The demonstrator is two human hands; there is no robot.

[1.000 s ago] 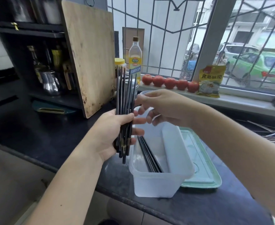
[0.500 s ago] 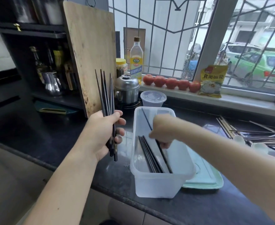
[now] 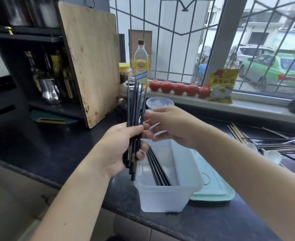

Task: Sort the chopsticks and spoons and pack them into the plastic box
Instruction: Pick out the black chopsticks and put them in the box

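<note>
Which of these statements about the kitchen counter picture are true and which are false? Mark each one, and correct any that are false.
1. The left hand grips a bundle of dark chopsticks held upright. True.
2. The plastic box holds nothing. False: several dark chopsticks lie inside it.
3. The green lid sits closed on the box. False: it lies on the counter beside the box.
4. Five tomatoes line the window sill. True.
5. The right hand reaches towards the bundle from the right. True.
</note>
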